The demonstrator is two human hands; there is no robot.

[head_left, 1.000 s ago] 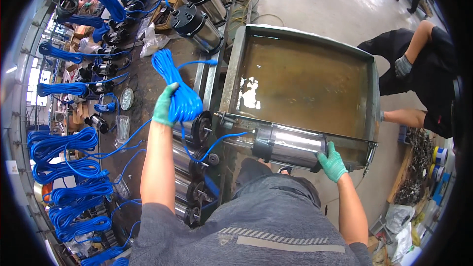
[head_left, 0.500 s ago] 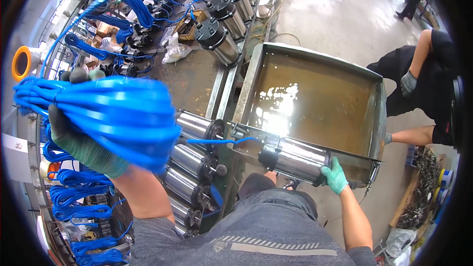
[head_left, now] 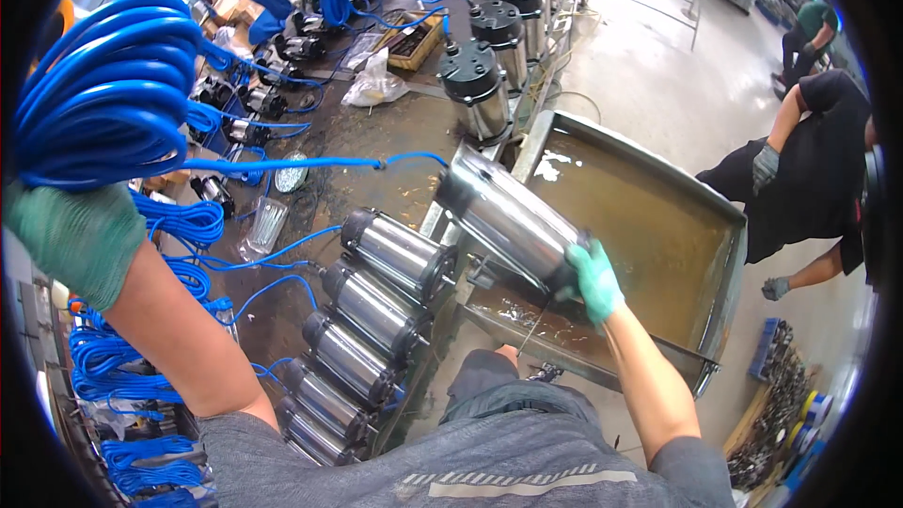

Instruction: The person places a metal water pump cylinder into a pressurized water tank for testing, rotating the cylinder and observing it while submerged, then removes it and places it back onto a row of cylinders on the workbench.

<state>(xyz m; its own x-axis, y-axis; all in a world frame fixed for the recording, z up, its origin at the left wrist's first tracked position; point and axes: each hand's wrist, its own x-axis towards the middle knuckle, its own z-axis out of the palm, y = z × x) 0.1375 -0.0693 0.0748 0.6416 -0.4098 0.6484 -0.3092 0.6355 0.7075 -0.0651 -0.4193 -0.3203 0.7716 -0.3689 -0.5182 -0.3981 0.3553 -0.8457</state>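
Left hand (head_left: 80, 235), green-gloved, is closed around a blue cable coil (head_left: 103, 94) raised high at far left. The cable's tail is run across to a steel pump (head_left: 513, 221), held tilted over the water tank's (head_left: 724, 226) near rim. Right hand (head_left: 593, 282) is wrapped under its lower end, water dripping. Risks: wet casing slipping from a one-hand grip; taut cable snagging on the laid-down pump row (head_left: 367, 320).
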